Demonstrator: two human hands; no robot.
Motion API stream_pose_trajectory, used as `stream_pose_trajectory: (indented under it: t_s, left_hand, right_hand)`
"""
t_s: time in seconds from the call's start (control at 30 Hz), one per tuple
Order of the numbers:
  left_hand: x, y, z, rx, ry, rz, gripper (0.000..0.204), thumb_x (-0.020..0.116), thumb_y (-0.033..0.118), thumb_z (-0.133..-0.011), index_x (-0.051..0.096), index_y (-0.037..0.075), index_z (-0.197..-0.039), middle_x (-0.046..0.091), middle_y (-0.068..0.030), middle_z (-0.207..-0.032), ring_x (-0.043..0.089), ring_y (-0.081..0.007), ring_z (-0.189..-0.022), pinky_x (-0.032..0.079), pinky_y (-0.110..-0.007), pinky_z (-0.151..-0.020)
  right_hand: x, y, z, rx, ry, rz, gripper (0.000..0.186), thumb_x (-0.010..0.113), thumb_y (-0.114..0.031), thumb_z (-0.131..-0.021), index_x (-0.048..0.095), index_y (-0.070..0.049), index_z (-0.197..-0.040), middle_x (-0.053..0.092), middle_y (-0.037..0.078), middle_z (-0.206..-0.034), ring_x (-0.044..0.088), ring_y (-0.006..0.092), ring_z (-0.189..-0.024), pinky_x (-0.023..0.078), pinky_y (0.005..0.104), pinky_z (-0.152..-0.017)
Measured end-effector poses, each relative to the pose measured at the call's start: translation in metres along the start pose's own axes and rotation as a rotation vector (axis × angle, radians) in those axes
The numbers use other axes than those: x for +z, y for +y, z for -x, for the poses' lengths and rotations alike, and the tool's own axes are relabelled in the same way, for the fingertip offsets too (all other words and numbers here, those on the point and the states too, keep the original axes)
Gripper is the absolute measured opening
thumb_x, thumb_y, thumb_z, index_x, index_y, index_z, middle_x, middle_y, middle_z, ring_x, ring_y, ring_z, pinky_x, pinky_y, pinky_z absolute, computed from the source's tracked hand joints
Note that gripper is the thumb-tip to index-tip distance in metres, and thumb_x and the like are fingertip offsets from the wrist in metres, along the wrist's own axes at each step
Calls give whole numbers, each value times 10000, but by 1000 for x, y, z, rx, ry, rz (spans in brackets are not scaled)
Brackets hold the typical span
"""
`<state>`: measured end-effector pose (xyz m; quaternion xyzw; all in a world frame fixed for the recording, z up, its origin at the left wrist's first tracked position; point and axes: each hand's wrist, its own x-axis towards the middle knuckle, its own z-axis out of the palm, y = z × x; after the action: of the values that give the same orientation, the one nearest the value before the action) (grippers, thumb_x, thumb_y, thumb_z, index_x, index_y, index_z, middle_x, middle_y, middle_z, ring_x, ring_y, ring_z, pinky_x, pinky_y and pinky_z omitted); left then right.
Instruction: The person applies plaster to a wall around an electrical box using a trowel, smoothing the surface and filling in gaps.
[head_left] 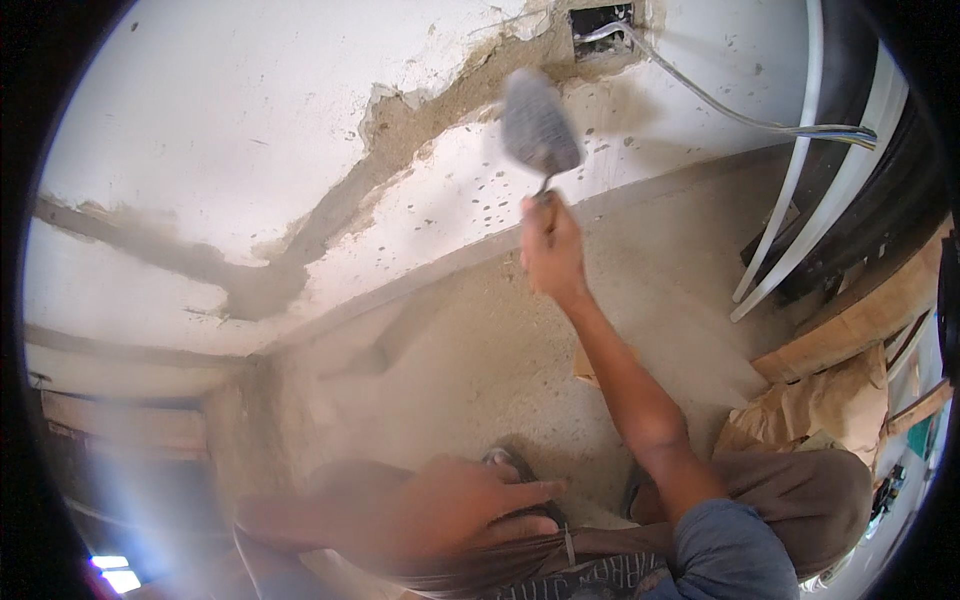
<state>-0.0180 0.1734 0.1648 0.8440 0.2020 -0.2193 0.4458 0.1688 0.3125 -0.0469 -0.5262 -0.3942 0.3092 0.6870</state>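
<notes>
My right hand (550, 250) grips the handle of a trowel (540, 120), raised in front of the white wall (200, 120). The grey blade is blurred; whether mortar lies on it I cannot tell. Behind it, a channel of rough grey plaster (400, 130) runs diagonally along the wall to an open recessed box (585, 25) with grey cables coming out. Small dark splatters dot the wall below the channel. My left hand (490, 500) is low over my lap and a shoe, fingers apart and holding nothing visible, somewhat blurred.
The dusty floor (400, 390) meets the wall along a grey strip. At the right stand white pipes (805, 140), dark curved material, boards (830, 340) and crumpled brown paper (820, 410). A small tan piece (588, 365) lies by my right forearm.
</notes>
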Motion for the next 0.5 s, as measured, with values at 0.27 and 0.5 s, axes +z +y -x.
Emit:
stream_pose_trajectory:
  t_s: [0.27, 0.5]
  left_hand:
    - [7, -4, -6, 23, 64, -49, 497, 541, 453, -1009, 574, 138, -1392, 690, -174, -851, 695, -364, -754, 545, -446, -622]
    - [8, 8, 0, 42, 40, -34, 487, 537, 455, -1011, 584, 132, -1373, 683, -170, -848, 693, -361, -744, 545, -446, -629]
  right_hand:
    - [20, 23, 24, -95, -159, 357, 348, 553, -379, -1033, 569, -33, -992, 528, 71, -603, 542, 149, -512, 443, 344, -490]
    - [29, 33, 23, 29, -290, 489, 429, 572, -419, -998, 542, 5, -1060, 618, 215, -683, 650, 414, -655, 483, 504, -614]
